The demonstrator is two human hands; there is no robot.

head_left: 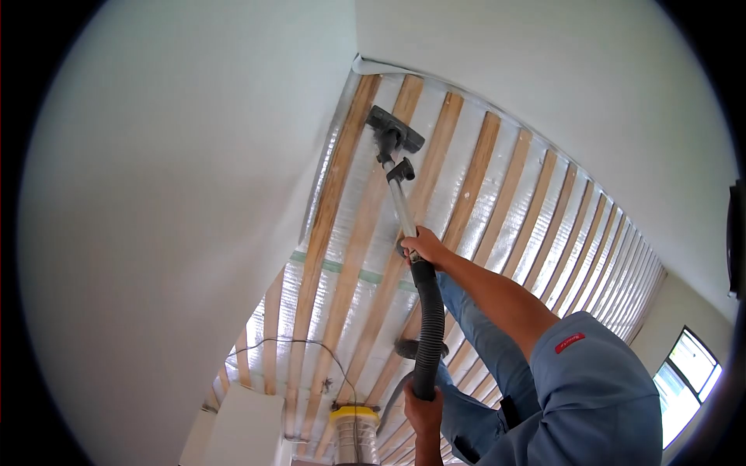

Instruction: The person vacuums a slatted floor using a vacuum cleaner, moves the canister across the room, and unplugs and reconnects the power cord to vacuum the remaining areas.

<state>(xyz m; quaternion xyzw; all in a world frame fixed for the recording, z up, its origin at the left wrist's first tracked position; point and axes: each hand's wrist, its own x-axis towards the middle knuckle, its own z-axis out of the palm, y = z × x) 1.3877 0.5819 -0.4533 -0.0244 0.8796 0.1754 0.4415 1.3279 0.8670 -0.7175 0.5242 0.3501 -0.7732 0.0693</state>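
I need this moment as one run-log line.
left hand: grips hose | right hand: grips wand | vacuum head: over wooden strips and silvery sheeting

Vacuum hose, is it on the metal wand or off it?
On, as far as shows: the hose meets the wand at the right hand, with no visible gap, though fingers partly cover the joint.

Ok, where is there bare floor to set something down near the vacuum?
Free: silver foil strips between brown wooden battens, right of the black vacuum head, toward the white wall at upper right. Crowded: lower middle, where the black ribbed hose, left hand, yellow-rimmed cylindrical canister and thin black cable gather.
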